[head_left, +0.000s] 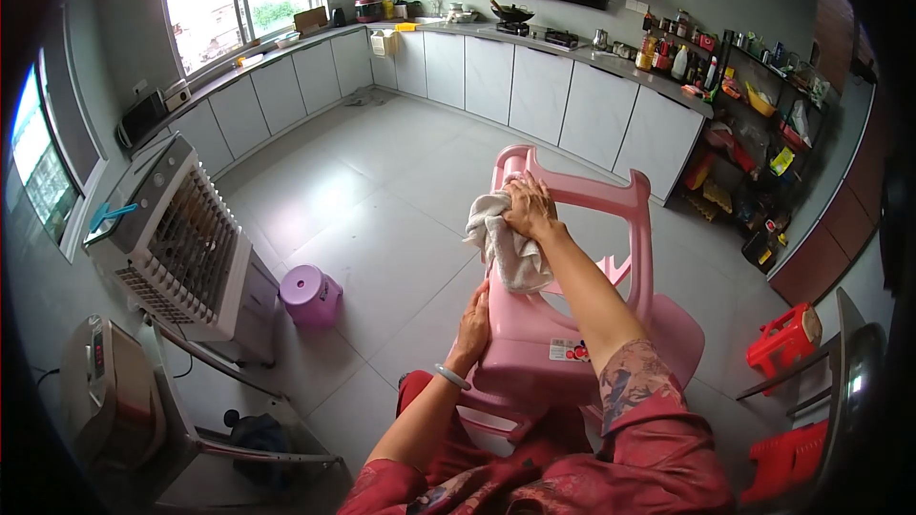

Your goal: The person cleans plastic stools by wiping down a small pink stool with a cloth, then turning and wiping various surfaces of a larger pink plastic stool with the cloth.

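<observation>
A pink plastic chair (pixel 520 348) stands right in front of my body, with a backrest frame on its far side and a small printed sticker on it near me. My right hand (pixel 530 205) presses a whitish, crumpled cloth (pixel 510 253) against the upper left part of the backrest, fingers bent over it. Part of the cloth hangs down over the chair. Lower down, my left hand (pixel 472 324), with a pale bangle on its wrist, lies along the chair's left side, fingers stretched out and touching the plastic. Its thumb is hard to make out.
A purple stool (pixel 310 296) stands on the tiled floor to the left, beside a large air cooler (pixel 191 248). White cabinets (pixel 487 81) line the back. A crowded rack (pixel 754 133) and a red plastic stool (pixel 782 343) are on the right.
</observation>
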The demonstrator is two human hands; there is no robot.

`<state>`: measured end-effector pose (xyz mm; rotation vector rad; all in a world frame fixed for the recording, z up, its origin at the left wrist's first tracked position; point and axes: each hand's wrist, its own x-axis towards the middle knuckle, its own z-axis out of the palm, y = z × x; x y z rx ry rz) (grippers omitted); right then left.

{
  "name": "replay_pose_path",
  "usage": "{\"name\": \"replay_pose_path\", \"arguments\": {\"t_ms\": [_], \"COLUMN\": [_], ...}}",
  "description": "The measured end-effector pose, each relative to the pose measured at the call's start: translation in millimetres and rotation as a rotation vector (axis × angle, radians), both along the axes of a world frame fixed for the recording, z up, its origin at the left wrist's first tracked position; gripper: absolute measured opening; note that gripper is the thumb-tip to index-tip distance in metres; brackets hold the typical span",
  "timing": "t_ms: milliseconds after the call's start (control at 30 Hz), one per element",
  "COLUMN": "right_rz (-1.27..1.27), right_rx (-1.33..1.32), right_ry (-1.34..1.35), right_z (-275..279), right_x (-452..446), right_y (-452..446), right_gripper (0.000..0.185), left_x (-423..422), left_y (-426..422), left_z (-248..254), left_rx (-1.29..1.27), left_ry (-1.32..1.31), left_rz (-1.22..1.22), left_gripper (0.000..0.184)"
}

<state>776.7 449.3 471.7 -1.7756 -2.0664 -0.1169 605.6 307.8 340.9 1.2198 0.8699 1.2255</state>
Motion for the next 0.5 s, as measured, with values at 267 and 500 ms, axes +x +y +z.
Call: {"name": "replay_pose_path", "arguments": {"t_ms": [267,500], "right_rz": [0.29,0.497], "right_rx": [0.136,-0.033], "right_ry": [0.138,0.229], "right_z": [-18,-2], "right_x": [0,-18], "right_y": [-32,-140], "right_gripper": [0.047,0.052], "left_x": [-2,-15], "left_y": [-4,-3], "left_z": [-7,-20], "left_rx": [-0.003,0.06], "left_ry": [-0.157,0.061], "left_rz": [0.006,-0.003], "left_gripper": [0.043,0.052]}}
